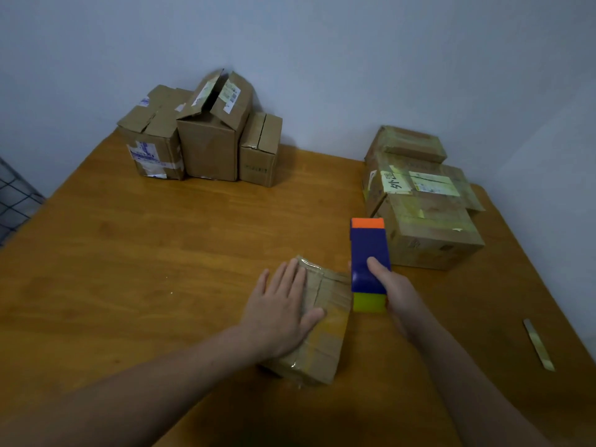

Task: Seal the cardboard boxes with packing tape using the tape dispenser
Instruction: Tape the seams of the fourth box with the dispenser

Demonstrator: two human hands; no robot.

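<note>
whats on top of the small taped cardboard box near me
The left hand lies flat on the small taped cardboard box. Yellowish tape crosses the bare part; the top under the palm is hidden.

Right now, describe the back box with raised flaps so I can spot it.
Find the wooden table, then its far left corner by the wall. Of the three boxes there, the open box is the middle one: the tallest, with two labelled top flaps tilted up like a roof.
</note>
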